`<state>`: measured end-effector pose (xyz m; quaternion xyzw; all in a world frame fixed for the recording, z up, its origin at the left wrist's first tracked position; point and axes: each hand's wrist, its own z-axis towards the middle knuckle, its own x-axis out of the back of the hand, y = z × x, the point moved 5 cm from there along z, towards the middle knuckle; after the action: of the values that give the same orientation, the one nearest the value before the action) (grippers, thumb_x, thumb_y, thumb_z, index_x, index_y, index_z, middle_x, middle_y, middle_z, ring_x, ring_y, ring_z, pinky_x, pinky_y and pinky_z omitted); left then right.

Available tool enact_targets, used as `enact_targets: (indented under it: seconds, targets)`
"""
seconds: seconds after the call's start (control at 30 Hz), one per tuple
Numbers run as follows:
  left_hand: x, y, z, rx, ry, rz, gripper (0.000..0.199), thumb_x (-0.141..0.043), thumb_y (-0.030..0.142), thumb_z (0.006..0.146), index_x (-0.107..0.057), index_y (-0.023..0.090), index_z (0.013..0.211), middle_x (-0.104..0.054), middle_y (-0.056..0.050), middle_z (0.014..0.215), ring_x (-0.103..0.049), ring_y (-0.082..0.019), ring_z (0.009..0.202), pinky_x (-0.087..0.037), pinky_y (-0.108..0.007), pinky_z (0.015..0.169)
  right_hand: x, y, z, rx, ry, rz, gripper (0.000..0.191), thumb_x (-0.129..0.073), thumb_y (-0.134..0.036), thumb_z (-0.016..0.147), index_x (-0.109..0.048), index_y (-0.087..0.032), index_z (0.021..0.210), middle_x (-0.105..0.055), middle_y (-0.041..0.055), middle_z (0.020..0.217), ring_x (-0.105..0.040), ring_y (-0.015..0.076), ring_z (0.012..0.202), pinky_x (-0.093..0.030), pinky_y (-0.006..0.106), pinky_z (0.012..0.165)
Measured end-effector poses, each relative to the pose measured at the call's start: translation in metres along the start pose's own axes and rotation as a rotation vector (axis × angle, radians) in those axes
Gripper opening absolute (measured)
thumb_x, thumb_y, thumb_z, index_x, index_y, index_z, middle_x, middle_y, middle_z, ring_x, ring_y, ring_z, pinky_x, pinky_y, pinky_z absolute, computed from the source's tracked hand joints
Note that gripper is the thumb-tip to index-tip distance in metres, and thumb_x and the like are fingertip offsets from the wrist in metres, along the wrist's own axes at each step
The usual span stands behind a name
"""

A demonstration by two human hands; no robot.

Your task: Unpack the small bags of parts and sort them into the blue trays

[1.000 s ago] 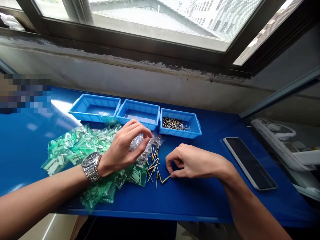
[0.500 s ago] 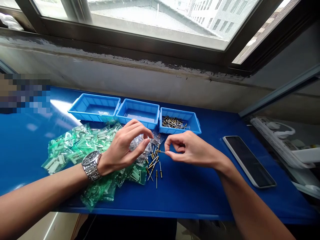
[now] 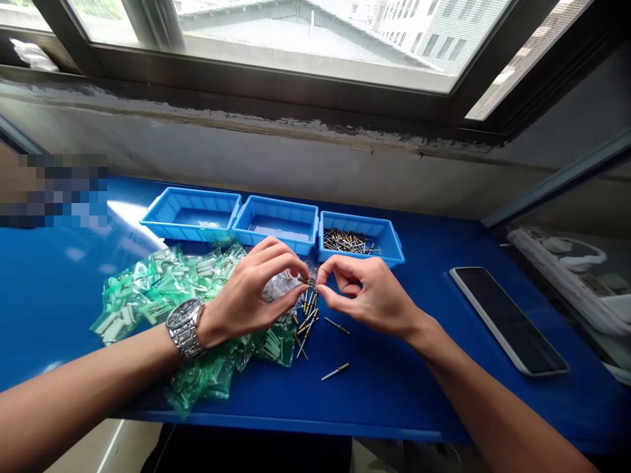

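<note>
Over the table my two hands meet, fingertips almost touching. Small blind rivets [image 3: 306, 281] with brass-coloured bodies and thin silver stems are between them; their exact number is hidden by the fingers. My left hand [image 3: 261, 282], with a metal watch on its wrist, pinches the rivets at thumb and forefinger. From the other side my right hand [image 3: 367, 289] pinches at the stem end, its other fingers curled. Just below lies a loose pile of rivets [image 3: 306, 318]. Two single rivets, one higher [image 3: 337, 325] and one lower [image 3: 336, 372], lie apart to its right.
Three blue trays stand in a row: a left tray [image 3: 152, 226], a middle tray [image 3: 276, 242] and a right tray [image 3: 394, 246] holding many rivets. Green plastic packets [image 3: 148, 282] cover the left side, with clear plastic bags [image 3: 280, 287] beside them. A phone [image 3: 507, 318] lies at right.
My right hand has brought its rivet up and left to my left fingertips, which have closed from a gap to a pinch. Two loose rivets have shifted right and turned.
</note>
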<state>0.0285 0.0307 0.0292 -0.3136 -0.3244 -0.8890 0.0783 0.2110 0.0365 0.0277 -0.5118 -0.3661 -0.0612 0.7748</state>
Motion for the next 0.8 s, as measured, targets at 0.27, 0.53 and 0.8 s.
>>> enact_targets:
  seconds: [0.27, 0.53, 0.8]
  targets:
    - [0.001, 0.003, 0.0, -0.023, 0.026, -0.006, 0.007, -0.071, 0.014, 0.094, -0.068, 0.019, 0.098, -0.073, -0.004, 0.09, -0.06, -0.021, 0.088, -0.053, -0.038, 0.081, -0.002, -0.005, -0.001, 0.081, 0.046, -0.016, 0.002, -0.069, -0.019, 0.09, -0.07, -0.016, 0.09, -0.034, -0.011, 0.056, -0.032, 0.0076, 0.049, -0.031, 0.022, 0.05]
    - [0.001, 0.001, -0.001, -0.015, 0.04, -0.009, 0.006, -0.07, 0.014, 0.095, -0.068, 0.018, 0.099, -0.07, -0.005, 0.089, -0.06, -0.021, 0.089, -0.052, -0.038, 0.081, -0.004, -0.008, -0.002, 0.145, 0.111, -0.124, 0.002, -0.069, -0.015, 0.087, -0.069, -0.017, 0.088, -0.035, -0.011, 0.057, -0.034, 0.0071, 0.048, -0.032, 0.022, 0.05]
    - [-0.001, 0.0, -0.002, -0.021, 0.004, -0.022, 0.008, -0.071, 0.012, 0.095, -0.068, 0.017, 0.099, -0.071, -0.005, 0.093, -0.059, -0.021, 0.091, -0.052, -0.038, 0.084, -0.007, -0.026, -0.011, 0.338, 0.342, -0.229, 0.001, -0.069, -0.015, 0.091, -0.069, -0.016, 0.091, -0.051, -0.0083, 0.06, -0.032, 0.0057, 0.046, -0.035, 0.021, 0.049]
